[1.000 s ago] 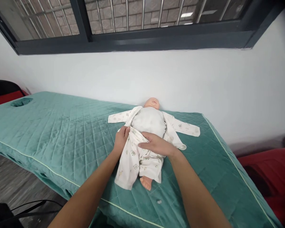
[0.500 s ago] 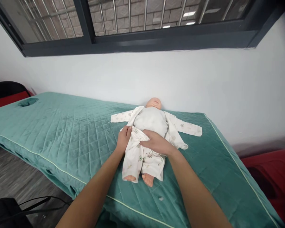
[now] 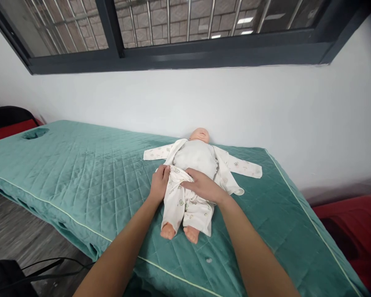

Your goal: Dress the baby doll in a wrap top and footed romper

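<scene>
A baby doll (image 3: 195, 155) lies on its back on a green quilted bed cover (image 3: 111, 181), its head toward the wall. White printed trousers (image 3: 174, 202) cover its legs, and both feet stick out below the cuffs. A white printed jacket (image 3: 245, 167) lies spread open beneath it, sleeves out to either side. My left hand (image 3: 160, 181) is closed on the trouser waistband at the doll's hip. With thumb and fingers, my right hand (image 3: 202, 185) grips the front of the waistband near the middle; its fingertips are partly hidden by the cloth.
Behind the bed stands a white wall (image 3: 111, 99) with a dark-framed window (image 3: 185, 57) above. A red and black seat (image 3: 12, 126) is at the far left, a red object (image 3: 352, 222) at the right. A black item with cables (image 3: 9, 276) sits at lower left.
The trouser leg on the left has moved up, so more of that foot shows below its cuff. Both hands keep their hold on the waistband.
</scene>
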The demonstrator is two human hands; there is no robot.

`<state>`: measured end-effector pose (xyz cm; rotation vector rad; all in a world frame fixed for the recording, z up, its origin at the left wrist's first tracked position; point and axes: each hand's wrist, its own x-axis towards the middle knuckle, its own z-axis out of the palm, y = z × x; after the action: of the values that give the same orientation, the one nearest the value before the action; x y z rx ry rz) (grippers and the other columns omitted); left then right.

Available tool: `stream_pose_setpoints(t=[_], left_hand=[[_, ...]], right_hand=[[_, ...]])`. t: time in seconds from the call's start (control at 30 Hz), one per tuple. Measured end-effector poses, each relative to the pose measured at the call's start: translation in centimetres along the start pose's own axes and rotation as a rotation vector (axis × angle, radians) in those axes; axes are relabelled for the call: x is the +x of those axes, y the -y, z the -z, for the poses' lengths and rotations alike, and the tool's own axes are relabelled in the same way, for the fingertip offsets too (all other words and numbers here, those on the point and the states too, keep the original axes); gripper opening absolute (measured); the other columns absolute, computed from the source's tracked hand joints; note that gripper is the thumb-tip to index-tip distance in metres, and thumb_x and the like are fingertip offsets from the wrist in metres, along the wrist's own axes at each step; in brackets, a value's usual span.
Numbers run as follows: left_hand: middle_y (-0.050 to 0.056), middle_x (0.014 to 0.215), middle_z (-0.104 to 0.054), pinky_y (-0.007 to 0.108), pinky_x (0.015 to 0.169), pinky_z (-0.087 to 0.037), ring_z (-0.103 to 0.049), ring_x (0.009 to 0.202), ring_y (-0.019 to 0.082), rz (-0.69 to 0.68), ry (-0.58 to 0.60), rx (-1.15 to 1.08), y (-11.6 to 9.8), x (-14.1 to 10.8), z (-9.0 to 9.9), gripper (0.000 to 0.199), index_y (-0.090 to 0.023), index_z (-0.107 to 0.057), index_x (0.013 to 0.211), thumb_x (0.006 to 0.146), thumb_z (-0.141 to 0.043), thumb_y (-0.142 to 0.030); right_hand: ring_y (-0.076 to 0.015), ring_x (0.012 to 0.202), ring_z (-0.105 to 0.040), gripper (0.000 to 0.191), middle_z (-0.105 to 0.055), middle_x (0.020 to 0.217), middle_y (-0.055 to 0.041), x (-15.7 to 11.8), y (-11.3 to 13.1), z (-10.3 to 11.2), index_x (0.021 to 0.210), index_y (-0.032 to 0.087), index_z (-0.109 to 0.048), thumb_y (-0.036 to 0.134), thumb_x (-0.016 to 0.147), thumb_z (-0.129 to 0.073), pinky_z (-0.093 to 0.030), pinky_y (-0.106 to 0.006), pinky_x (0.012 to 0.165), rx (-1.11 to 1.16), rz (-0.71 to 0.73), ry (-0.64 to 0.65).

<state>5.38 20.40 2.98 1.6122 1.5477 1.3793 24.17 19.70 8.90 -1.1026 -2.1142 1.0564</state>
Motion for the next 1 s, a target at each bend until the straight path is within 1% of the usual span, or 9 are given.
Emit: stream_pose_setpoints(t=[0.1,0.23,0.27,0.33,0.43,0.5,0.63,0.8,1.0], left_hand=[[0.003,0.087,-0.067,0.030,0.077,-0.045,-0.061,0.083,0.018,0.043,-0.037,-0.023,-0.4,-1.4,0.7,0.033,-0.020,-0.060,0.091,0.095,-0.042,-0.047],[0.002,0.088,-0.066,0.030,0.077,-0.045,-0.060,0.083,0.019,0.215,-0.178,0.010,-1.3,-5.6,2.5,0.033,-0.020,-0.059,0.094,0.092,-0.046,-0.051],[0.001,0.082,-0.064,0.029,0.073,-0.044,-0.059,0.077,0.018,0.265,-0.155,0.022,-1.6,-6.9,3.1,0.035,-0.020,-0.058,0.091,0.092,-0.046,-0.052],[0.000,0.073,-0.062,0.028,0.064,-0.042,-0.056,0.068,0.017,0.331,-0.021,0.038,-2.5,-9.5,4.0,0.038,-0.021,-0.058,0.087,0.092,-0.044,-0.056],[-0.001,0.072,-0.064,0.027,0.061,-0.041,-0.058,0.068,0.018,0.375,0.164,0.004,-3.8,-12.3,4.8,0.039,-0.022,-0.059,0.093,0.091,-0.043,-0.057],[-0.001,0.073,-0.065,0.028,0.063,-0.043,-0.060,0.071,0.019,0.401,0.224,-0.044,-4.4,-13.2,4.8,0.038,-0.022,-0.058,0.099,0.092,-0.042,-0.056],[0.002,0.085,-0.069,0.030,0.068,-0.048,-0.064,0.080,0.020,0.366,0.200,-0.096,-4.4,-13.2,4.1,0.028,-0.024,-0.057,0.099,0.091,-0.043,-0.047],[0.004,0.094,-0.070,0.031,0.072,-0.051,-0.066,0.084,0.020,0.291,0.093,-0.137,-3.1,-11.7,3.0,0.021,-0.024,-0.054,0.099,0.090,-0.046,-0.042],[0.004,0.093,-0.069,0.031,0.074,-0.050,-0.064,0.082,0.019,0.143,0.085,-0.020,-2.9,-8.6,3.9,0.020,-0.023,-0.060,0.098,0.091,-0.050,-0.039]], right_hand=[[-0.0203,0.094,-0.058,0.020,-0.063,0.097,-0.0006,-0.1,0.1,0.2,0.098,0.019,-0.059,0.036,0.087,-0.057,-0.043,-0.031,0.083,-0.010,0.004,0.005],[-0.0199,0.092,-0.058,0.020,-0.063,0.095,0.0000,-0.1,0.1,0.3,0.096,0.020,-0.059,0.037,0.087,-0.056,-0.042,-0.032,0.082,-0.029,0.000,0.006],[-0.0196,0.091,-0.058,0.019,-0.062,0.094,0.0002,-0.1,0.2,0.3,0.096,0.020,-0.058,0.038,0.087,-0.056,-0.042,-0.031,0.082,-0.030,-0.002,0.008],[-0.0192,0.090,-0.058,0.019,-0.062,0.093,0.0008,-0.1,0.2,0.2,0.095,0.020,-0.058,0.038,0.088,-0.055,-0.042,-0.031,0.081,-0.030,-0.005,0.010],[-0.0190,0.090,-0.057,0.019,-0.062,0.092,0.0009,-0.1,0.3,0.1,0.095,0.020,-0.058,0.038,0.088,-0.055,-0.042,-0.031,0.081,-0.036,-0.007,0.006],[-0.0191,0.090,-0.057,0.019,-0.062,0.093,0.0006,-0.1,0.4,0.1,0.095,0.020,-0.059,0.037,0.087,-0.055,-0.042,-0.031,0.080,-0.041,-0.008,0.002],[-0.0191,0.089,-0.057,0.019,-0.062,0.091,0.0006,-0.1,0.3,0.2,0.094,0.020,-0.059,0.037,0.087,-0.056,-0.042,-0.031,0.080,-0.039,-0.001,-0.005],[-0.0188,0.089,-0.057,0.020,-0.062,0.092,0.0008,-0.2,0.6,0.1,0.095,0.020,-0.059,0.038,0.087,-0.057,-0.043,-0.031,0.081,-0.008,0.002,-0.007],[-0.0178,0.092,-0.058,0.027,-0.063,0.097,-0.0003,-1.5,1.6,2.3,0.101,0.021,-0.061,0.044,0.087,-0.061,-0.044,-0.030,0.083,0.093,-0.013,0.047]])
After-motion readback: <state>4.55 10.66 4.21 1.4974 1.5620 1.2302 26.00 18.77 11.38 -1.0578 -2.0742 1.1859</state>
